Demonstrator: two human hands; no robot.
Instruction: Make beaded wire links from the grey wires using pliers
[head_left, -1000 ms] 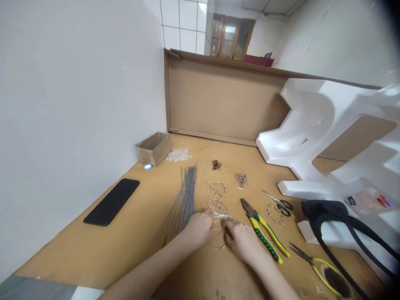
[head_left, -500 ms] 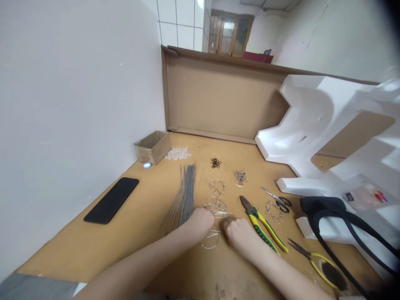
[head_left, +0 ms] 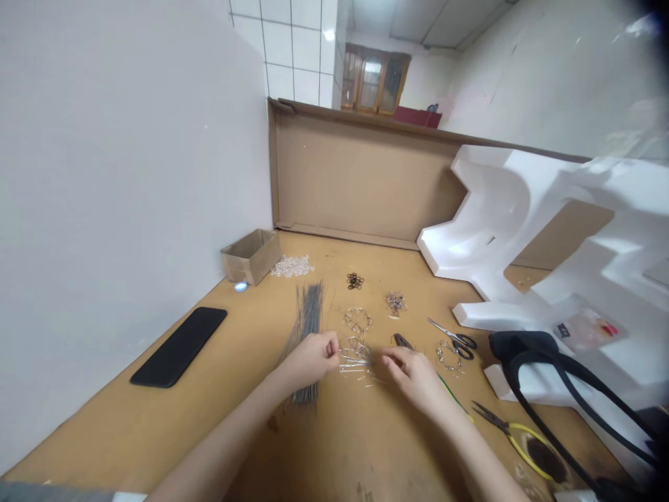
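My left hand (head_left: 312, 357) is over the bundle of straight grey wires (head_left: 309, 310). Its fingers are closed in a pinch; whatever they hold is too small to make out. Thin bent wire pieces (head_left: 356, 359) lie just right of its fingertips, below a wire ring (head_left: 358, 320). My right hand (head_left: 414, 376) is to the right of these pieces, thumb and fingers slightly apart, with nothing visible in them. Under this hand and forearm lie combination pliers, mostly hidden, with the dark jaw (head_left: 402, 341) and a strip of green-yellow handle (head_left: 456, 397) showing.
Clear beads (head_left: 293, 265) lie beside a cardboard box (head_left: 251, 256). Black rings (head_left: 355, 281), a small wire pile (head_left: 396, 301), scissors (head_left: 454, 338) and yellow-handled needle-nose pliers (head_left: 515, 436) are spread about. A black phone-like slab (head_left: 180, 346) is left; white foam (head_left: 488, 209) stands right.
My hands have drawn apart, and the right one has opened from a closed grip. The wire loop below them no longer shows there. My right hand now covers more of the combination pliers.
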